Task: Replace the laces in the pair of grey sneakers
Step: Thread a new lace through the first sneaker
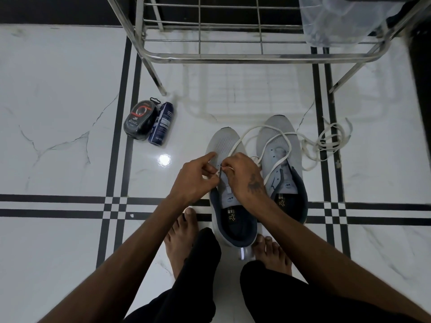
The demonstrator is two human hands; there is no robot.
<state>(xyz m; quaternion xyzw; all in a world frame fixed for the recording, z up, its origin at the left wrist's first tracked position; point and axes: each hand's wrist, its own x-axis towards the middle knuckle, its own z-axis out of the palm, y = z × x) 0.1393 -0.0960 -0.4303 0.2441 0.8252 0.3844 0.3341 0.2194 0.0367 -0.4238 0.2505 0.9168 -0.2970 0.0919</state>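
Two grey sneakers stand side by side on the white floor, toes pointing away from me. Over the eyelets of the left sneaker [225, 145], my left hand [194, 177] pinches the tip of a white lace [283, 138], index finger stretched forward. My right hand [245, 176] pinches the same lace just beside it. The lace loops up over both toes and across the right sneaker [279, 164], which has no lace threaded. A second white lace [326, 142] lies in a loose tangle on the floor to the right.
A black shoe-polish sponge pack [139, 118] and a blue spray can [162, 123] lie on the floor at the left. A steel shoe rack [256, 55] stands behind the sneakers, with a plastic bag [338, 17] on it. My bare feet flank the left sneaker's heel.
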